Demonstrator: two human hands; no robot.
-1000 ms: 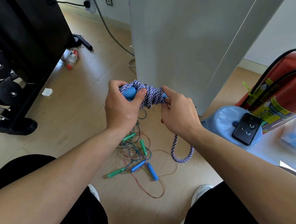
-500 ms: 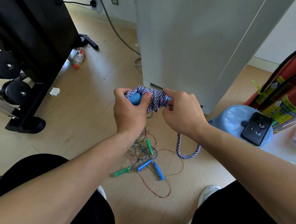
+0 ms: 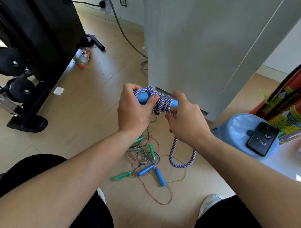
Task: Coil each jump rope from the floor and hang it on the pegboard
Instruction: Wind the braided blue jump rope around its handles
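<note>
Unwinding threatened if the right hand [image 3: 187, 125], pinching the purple rope [image 3: 162, 104], slackened while the left hand [image 3: 133, 116] clamped its wound blue handle [image 3: 142, 98].

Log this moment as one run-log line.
left hand: grips blue plastic handle | right hand: pinches purple-and-white braided jump rope at coil | hanging loop: uncoiled | wooden floor: thin jump ropes tangled

Single head view, looking steeply down, close over the floor [image 3: 69, 143]

left hand [image 3: 133, 112], right hand [image 3: 187, 123]: curled fingers [image 3: 152, 101]
</note>
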